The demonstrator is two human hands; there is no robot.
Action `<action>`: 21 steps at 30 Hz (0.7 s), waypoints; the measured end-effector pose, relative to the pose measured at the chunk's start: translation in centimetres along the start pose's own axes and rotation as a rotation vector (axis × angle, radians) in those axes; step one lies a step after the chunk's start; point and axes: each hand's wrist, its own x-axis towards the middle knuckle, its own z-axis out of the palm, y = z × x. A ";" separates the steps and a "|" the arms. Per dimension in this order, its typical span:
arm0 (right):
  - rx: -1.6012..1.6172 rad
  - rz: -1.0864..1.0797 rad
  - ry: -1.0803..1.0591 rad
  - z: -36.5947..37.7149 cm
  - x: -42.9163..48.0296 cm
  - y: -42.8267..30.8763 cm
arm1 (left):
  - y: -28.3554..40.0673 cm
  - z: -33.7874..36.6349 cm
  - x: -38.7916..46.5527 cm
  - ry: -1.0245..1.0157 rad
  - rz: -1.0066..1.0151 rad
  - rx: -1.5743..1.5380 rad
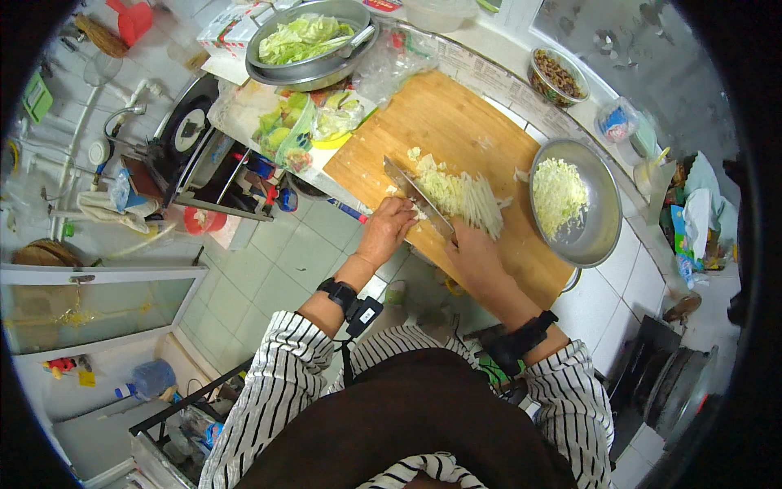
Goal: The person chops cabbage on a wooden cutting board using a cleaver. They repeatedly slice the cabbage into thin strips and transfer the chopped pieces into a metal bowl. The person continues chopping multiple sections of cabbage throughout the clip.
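A wooden cutting board (452, 110) lies on the counter in front of me. My right hand (479, 257) grips the handle of a kitchen knife (420, 198), whose blade points up and left over the board. Shredded pale cabbage (467, 198) is heaped just right of the blade, with long thin strips on the near side. My left hand (390, 221) is at the board's lower left edge, its fingers bent beside the blade and touching small cabbage bits (418, 214). Whether it pinches any of them is not clear. A metal bowl (602, 214) at the right holds finely chopped cabbage (556, 192).
Cabbage leaves (302, 38) fill a metal basin (259, 58) at the back left. Beside it lies a plastic bag (391, 61). A bowl of brown chopped food (556, 73) stands on the back ledge. A gas stove (189, 131) is at the left.
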 end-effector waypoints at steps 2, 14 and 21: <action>0.082 0.056 -0.016 -0.7 -0.3 0.5 | 0.0 -0.2 0.0 0.033 0.035 0.052; -0.029 -0.024 -0.005 0.6 -0.3 -0.1 | -0.6 0.6 -0.4 0.050 -0.020 0.004; 0.040 -0.022 -0.102 -1.9 -1.5 0.6 | -0.6 0.2 -0.6 0.031 -0.070 -0.069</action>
